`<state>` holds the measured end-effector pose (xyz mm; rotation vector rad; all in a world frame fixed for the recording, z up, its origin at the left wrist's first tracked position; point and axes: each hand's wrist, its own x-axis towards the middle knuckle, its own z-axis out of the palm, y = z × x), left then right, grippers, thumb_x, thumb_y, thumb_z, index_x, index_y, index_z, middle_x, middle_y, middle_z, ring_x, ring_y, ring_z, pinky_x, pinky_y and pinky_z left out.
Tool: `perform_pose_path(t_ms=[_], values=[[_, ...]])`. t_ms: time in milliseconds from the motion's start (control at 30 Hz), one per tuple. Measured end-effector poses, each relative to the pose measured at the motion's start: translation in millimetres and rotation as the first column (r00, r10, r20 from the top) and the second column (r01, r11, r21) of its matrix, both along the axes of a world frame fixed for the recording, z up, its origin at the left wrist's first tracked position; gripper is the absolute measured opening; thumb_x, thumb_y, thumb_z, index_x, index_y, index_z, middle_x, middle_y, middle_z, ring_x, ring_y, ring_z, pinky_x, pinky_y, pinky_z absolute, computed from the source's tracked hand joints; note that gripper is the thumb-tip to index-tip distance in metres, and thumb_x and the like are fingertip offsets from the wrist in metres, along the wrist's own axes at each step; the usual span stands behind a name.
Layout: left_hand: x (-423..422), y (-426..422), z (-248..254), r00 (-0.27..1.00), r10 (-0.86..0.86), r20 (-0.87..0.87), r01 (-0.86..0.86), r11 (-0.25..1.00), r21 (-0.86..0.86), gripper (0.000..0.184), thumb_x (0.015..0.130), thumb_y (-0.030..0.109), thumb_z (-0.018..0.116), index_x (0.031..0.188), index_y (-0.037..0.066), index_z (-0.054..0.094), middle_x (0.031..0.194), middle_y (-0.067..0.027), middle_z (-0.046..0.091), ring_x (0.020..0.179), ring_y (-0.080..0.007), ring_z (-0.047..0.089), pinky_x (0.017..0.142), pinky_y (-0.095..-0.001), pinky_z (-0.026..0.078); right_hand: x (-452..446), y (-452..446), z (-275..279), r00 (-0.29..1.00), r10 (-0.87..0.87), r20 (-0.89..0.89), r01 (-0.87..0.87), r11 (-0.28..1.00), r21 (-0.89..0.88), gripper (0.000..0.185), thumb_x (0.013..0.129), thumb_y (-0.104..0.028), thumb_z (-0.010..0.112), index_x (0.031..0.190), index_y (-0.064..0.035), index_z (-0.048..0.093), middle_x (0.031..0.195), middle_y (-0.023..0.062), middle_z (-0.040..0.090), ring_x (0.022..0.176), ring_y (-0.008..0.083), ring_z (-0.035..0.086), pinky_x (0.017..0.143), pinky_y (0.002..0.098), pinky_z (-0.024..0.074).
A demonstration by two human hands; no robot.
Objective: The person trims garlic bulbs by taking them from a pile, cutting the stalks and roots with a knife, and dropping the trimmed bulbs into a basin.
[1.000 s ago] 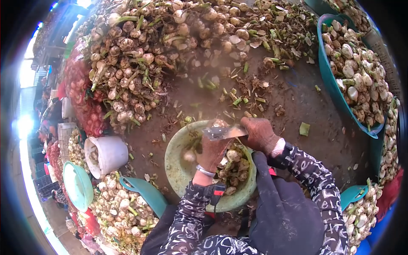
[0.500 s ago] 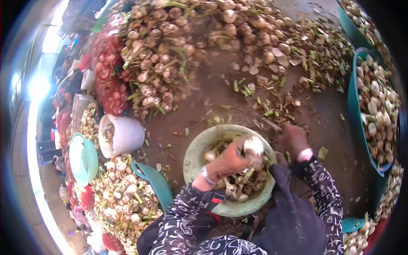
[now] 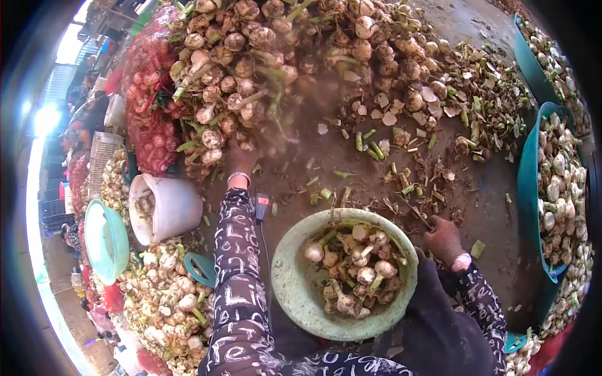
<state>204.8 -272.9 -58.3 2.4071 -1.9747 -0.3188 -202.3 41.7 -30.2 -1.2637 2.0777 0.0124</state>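
My left hand reaches forward to the near edge of the big bulb pile; its fingers are hidden among bulbs and stalks. My right hand is closed round the handle of a knife, right of the basin, with the thin blade pointing forward and left. Between my arms stands a pale green basin with trimmed bulbs heaped mostly in its right half.
Cut stalks and peelings litter the floor ahead. A white bucket lies tilted at left, near a mint basin, red net sacks and a bulb heap. Teal tubs of bulbs line the right.
My left hand has left the basin, where it held a bulb, and moved forward to the pile. My right hand has moved away from the basin's rim to the right with the knife.
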Motion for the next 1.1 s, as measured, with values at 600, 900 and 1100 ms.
perform_pose_path(t_ms=[600,900,1100], values=[[-138.1,224.6,57.0,-0.324,0.517,-0.792,0.077,0.849,0.523,0.03,0.077,0.029,0.058,0.089,0.002,0.06,0.075,-0.0104,0.062,0.068,-0.0236,0.062,0.061,-0.0334,0.054,39.6,-46.7,61.0,0.947,0.054,0.317,0.082,0.912,-0.401,0.03,0.076,-0.026,0.06,0.096,-0.0054,0.065,0.082,0.0199,0.065,0.079,0.0345,0.064,0.071,0.0416,0.0502],[-184.4,258.1,82.2,-0.471,0.423,-0.774,0.038,0.886,0.461,0.029,0.071,0.024,0.057,0.093,0.006,0.06,0.082,-0.0104,0.062,0.071,-0.0254,0.063,0.056,-0.0353,0.052,23.5,-34.6,17.2,0.957,0.106,0.269,-0.041,0.971,-0.236,0.035,0.078,-0.031,0.057,0.098,-0.0045,0.067,0.093,0.0202,0.065,0.083,0.0358,0.064,0.075,0.0413,0.0511],[-167.1,256.8,67.7,-0.355,0.472,-0.807,0.427,0.85,0.309,0.046,0.088,0.04,0.052,0.113,0.001,0.055,0.095,-0.0125,0.064,0.081,-0.027,0.064,0.064,-0.0369,0.055,-0.4,7.5,51.3,0.889,-0.161,0.429,0.259,0.949,-0.181,0.041,0.08,-0.043,0.056,0.101,-0.0079,0.066,0.098,0.0199,0.064,0.093,0.0364,0.061,0.083,0.0425,0.0472]])
